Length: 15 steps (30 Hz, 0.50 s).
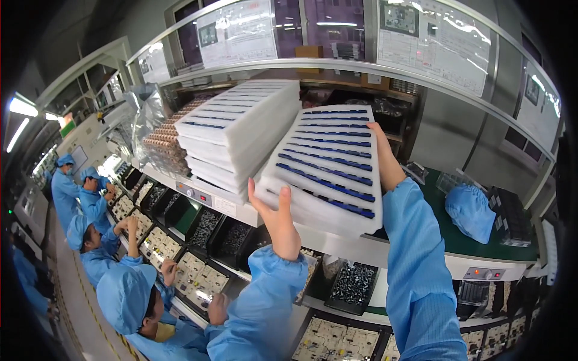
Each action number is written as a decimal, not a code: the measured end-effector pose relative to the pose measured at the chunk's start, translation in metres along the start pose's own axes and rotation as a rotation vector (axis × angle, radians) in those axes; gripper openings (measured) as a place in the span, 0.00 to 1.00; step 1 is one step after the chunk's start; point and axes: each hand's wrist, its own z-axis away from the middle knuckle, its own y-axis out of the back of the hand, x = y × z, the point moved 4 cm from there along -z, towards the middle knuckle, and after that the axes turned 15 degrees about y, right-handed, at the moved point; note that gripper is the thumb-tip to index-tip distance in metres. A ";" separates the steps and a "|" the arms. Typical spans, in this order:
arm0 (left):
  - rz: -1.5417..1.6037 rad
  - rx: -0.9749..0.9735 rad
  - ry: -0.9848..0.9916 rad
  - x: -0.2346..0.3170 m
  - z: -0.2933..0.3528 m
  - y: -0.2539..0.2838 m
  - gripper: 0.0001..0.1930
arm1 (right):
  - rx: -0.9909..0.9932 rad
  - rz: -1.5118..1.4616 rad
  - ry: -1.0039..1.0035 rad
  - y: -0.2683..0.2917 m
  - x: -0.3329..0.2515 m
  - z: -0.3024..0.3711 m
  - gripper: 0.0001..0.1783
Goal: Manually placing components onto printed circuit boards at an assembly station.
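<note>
Posted sheets (238,36) line the metal frame up top, co-workers (126,295) in blue are strung along the lower left, and centre-frame it's all about one thick white foam tray (325,218), tilted, slotted with rows of blue parts (328,169), just right of a tall foam stack (259,132). Right hand (388,159) has the tray's right edge, one fingertip over the rim, the others hidden! Left hand (280,225) takes the near left corner, thumb and finger spread wide on the foam! Below, a dark bin (354,286) brims with small metal parts.
</note>
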 end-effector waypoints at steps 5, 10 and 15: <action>0.151 -0.054 0.109 0.028 -0.010 -0.021 0.33 | 0.026 -0.132 -0.067 0.022 0.011 -0.021 0.32; 0.087 -0.010 0.109 0.031 -0.023 -0.009 0.25 | 0.123 -0.215 -0.030 0.021 0.006 -0.005 0.32; 0.116 -0.048 0.124 0.048 -0.022 -0.003 0.21 | 0.174 -0.180 0.007 0.006 -0.019 0.017 0.31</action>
